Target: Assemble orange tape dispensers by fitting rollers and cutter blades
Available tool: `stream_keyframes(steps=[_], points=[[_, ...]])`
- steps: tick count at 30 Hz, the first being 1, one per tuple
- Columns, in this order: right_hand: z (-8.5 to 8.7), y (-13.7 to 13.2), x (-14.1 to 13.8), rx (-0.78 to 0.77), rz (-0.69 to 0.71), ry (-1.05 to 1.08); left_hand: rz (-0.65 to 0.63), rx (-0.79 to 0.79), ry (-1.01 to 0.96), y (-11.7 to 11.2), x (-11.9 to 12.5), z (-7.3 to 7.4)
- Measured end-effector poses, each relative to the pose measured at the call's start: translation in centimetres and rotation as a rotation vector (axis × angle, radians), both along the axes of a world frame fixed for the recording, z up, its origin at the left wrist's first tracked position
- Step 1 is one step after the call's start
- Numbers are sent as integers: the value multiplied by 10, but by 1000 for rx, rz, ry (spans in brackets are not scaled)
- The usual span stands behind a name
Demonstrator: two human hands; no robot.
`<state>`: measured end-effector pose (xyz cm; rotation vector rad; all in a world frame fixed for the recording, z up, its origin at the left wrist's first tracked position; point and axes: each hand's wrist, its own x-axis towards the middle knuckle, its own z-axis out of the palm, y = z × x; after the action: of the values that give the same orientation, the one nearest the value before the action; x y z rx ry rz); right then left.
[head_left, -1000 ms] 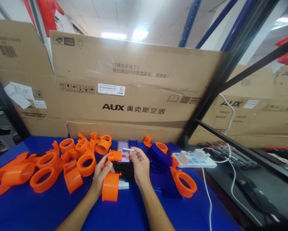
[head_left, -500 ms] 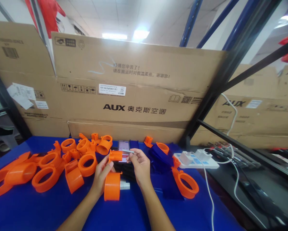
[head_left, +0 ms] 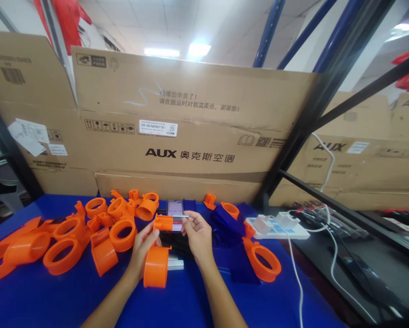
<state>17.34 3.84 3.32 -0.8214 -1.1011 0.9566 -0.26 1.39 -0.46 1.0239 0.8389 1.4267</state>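
My left hand [head_left: 143,246] is closed on an orange plastic part [head_left: 157,262], a wide ring with a small square block [head_left: 163,222] at its upper end. My right hand [head_left: 197,233] pinches a small grey metal rod [head_left: 181,217] between thumb and fingers, with its tip right at the block's side. Both hands hover over the blue table [head_left: 71,296], just in front of a phone [head_left: 175,208] propped upright.
Many loose orange ring parts [head_left: 63,255] lie at the left; another orange ring [head_left: 262,262] and dark blue parts [head_left: 225,222] lie at the right. A white power strip [head_left: 276,228] with cables sits at the right edge. Cardboard boxes [head_left: 191,123] wall the back.
The metal rod in my right hand has moved left, closer to the orange part's square block. My left hand keeps its hold, almost unmoved.
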Motion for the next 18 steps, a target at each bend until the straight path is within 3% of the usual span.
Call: stream_keyframes(steps=[8,18], points=[[-6,-4,-3,71,-132,-194,11,-20,35,-5,5,2],[1,-23,-5,132,-27,-596,32,-8,133,-7,6,7]])
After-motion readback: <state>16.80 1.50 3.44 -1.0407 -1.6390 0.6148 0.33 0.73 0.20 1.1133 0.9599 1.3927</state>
